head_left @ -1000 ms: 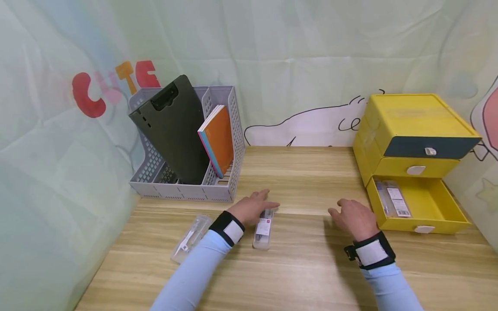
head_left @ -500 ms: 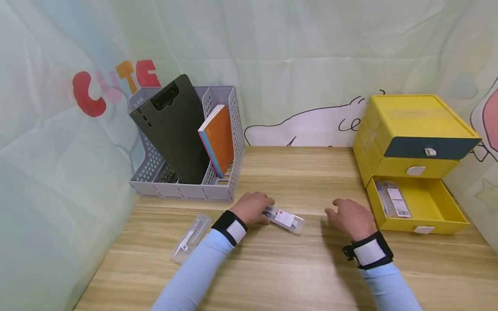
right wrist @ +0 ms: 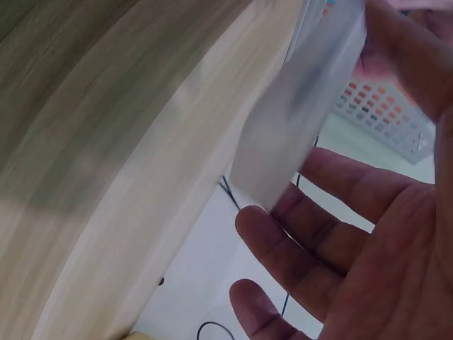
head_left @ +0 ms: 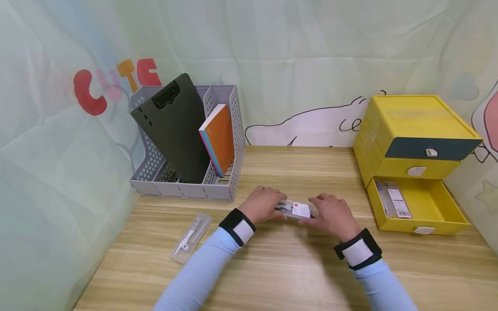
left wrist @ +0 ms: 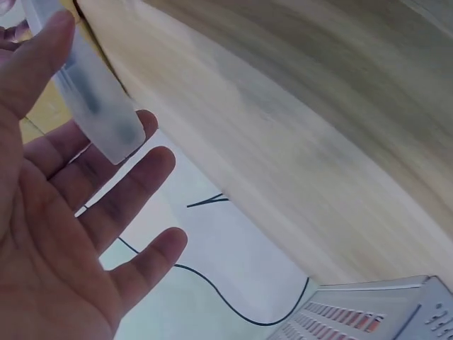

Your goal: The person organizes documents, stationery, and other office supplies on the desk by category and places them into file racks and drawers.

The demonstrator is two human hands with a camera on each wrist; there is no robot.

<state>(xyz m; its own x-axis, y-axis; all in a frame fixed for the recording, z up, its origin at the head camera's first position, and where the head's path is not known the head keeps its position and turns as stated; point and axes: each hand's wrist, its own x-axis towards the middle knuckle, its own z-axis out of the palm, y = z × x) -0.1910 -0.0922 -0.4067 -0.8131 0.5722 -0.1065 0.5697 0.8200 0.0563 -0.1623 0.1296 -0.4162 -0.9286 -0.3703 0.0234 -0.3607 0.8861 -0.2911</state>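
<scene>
A slim translucent plastic pencil case [head_left: 289, 208] with a white label and dark contents is held level above the table between both hands. My left hand [head_left: 261, 204] pinches its left end, thumb in front and fingers behind. At the right end, my right hand [head_left: 333, 217] grips it between thumb and fingers. In the left wrist view the case [left wrist: 99, 99] lies against the thumb, its frosted corner near the fingertips. The right wrist view has the case [right wrist: 283, 120] slightly blurred between thumb and fingers.
A second clear case [head_left: 190, 238] lies on the table [head_left: 272, 272] at left. Behind it stands a grey organizer [head_left: 186, 191] with a black clipboard [head_left: 177, 129] and an orange book [head_left: 221, 138]. At right, a yellow drawer unit [head_left: 424, 114] has its bottom drawer [head_left: 432, 203] pulled out, with clear cases [head_left: 393, 199] inside.
My left hand has picked the pencil case up off the table, turned it sideways and carried it right. My right hand has moved left and taken hold of its other end.
</scene>
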